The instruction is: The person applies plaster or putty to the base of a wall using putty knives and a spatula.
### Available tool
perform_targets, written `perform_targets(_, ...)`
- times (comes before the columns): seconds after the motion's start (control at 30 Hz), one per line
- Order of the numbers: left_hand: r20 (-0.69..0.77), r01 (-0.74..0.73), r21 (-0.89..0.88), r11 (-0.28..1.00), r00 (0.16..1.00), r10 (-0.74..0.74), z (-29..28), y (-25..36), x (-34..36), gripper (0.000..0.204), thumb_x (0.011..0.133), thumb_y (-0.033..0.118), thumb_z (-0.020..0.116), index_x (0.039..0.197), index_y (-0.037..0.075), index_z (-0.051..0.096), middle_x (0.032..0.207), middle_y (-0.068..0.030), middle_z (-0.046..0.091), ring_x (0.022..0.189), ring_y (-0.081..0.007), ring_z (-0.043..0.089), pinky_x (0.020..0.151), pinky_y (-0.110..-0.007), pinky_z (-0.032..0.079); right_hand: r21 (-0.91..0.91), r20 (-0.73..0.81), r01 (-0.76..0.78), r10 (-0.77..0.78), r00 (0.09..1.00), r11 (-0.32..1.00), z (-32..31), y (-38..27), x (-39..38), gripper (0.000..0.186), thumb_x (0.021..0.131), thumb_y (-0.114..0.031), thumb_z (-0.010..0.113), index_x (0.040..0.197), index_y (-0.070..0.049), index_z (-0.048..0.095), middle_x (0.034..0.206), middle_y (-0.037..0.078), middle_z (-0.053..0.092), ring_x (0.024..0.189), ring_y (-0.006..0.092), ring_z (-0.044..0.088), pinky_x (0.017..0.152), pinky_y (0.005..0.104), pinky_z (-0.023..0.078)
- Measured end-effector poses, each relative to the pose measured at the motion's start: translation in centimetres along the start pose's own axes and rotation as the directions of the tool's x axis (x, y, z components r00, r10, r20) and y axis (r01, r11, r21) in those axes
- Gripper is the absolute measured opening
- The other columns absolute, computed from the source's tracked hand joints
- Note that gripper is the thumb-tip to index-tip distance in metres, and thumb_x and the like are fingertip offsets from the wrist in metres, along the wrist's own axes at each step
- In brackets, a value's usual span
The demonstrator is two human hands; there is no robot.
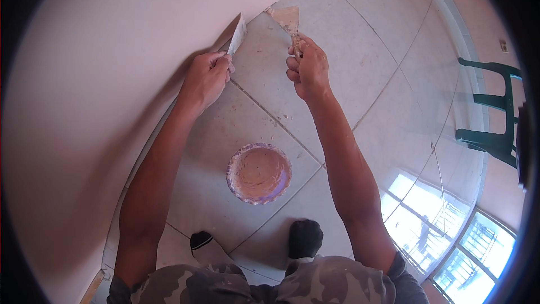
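Note:
My left hand (209,77) is closed round the handle of a putty knife (238,35), its pale metal blade upright close to the wall (107,50). My right hand (310,67) grips a second putty knife (287,18); pinkish-beige paste coats its wide blade, which points up and to the left. The two blades are apart. On the floor below and between my forearms stands a purple bowl (230,175) with a scalloped rim. Pinkish paste (260,170) lies in it, and more is smeared along its rim.
Grey floor tiles (337,39) carry crumbs of paste near the bowl. A green plastic chair (498,101) stands at the far right, by another wall. A thin cable (439,174) runs along the floor on the right. My feet in dark socks (305,238) are behind the bowl.

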State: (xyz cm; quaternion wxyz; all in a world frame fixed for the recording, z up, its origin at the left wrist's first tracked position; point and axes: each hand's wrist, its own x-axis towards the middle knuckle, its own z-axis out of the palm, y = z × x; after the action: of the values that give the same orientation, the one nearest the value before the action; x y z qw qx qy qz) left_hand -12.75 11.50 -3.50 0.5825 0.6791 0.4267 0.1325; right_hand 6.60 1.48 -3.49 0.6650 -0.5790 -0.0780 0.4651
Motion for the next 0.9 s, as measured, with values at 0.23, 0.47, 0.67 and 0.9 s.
perform_targets(0.23, 0.007, 0.013, -0.002, 1.0, 1.0, -0.013, 0.0, 0.0, -0.2, 0.033, 0.103, 0.021, 0.045, 0.081, 0.0, 0.058, 0.066, -0.0001, 0.049, 0.057, -0.0078, 0.043, 0.055, -0.026, 0.038, 0.014, -0.004, 0.01, -0.01, 1.0, 1.0, -0.4, 0.1, 0.2, 0.033, 0.102, -0.015, 0.036, 0.127, 0.0, 0.052, 0.085, 0.004, 0.047, 0.053, 0.0065, 0.034, 0.04, 0.0233, 0.026)
perform_targets(0.47, 0.015, 0.026, 0.004, 1.0, 1.0, -0.026, 0.1, 0.4, -0.3, 0.033, 0.103, 0.022, 0.046, 0.082, -0.001, 0.058, 0.065, 0.0, 0.049, 0.057, -0.008, 0.043, 0.055, -0.026, 0.038, -0.049, 0.002, 0.02, -0.02, 1.0, 0.999, 0.3, 0.1, 0.4, 0.035, 0.102, -0.015, 0.037, 0.129, 0.001, 0.051, 0.087, 0.004, 0.047, 0.05, 0.0057, 0.033, 0.039, 0.0239, 0.026)
perform_targets(0.67, 0.017, 0.049, -0.013, 0.999, 0.999, -0.049, -0.6, 1.0, -1.5, 0.034, 0.103, 0.022, 0.045, 0.082, -0.001, 0.058, 0.065, -0.0005, 0.049, 0.057, -0.0081, 0.045, 0.056, -0.026, 0.039, -0.229, -0.026, 0.111, -0.12, 0.992, 0.967, -0.4, -1.3, -0.7, 0.033, 0.101, -0.017, 0.042, 0.126, 0.002, 0.053, 0.08, 0.004, 0.053, 0.046, 0.0051, 0.037, 0.038, 0.0235, 0.028)
perform_targets(0.9, 0.043, -0.031, 0.038, 0.999, 0.999, 0.03, -1.0, -1.3, -3.5, 0.033, 0.103, 0.02, 0.044, 0.083, -0.002, 0.058, 0.066, -0.0023, 0.052, 0.058, -0.0088, 0.048, 0.057, -0.027, 0.042, -0.387, -0.031, 0.115, -0.138, 0.99, 0.915, -2.5, -2.9, 0.6, 0.029, 0.099, -0.016, 0.05, 0.116, 0.004, 0.062, 0.084, 0.012, 0.068, 0.043, 0.0038, 0.035, 0.037, 0.0235, 0.028)
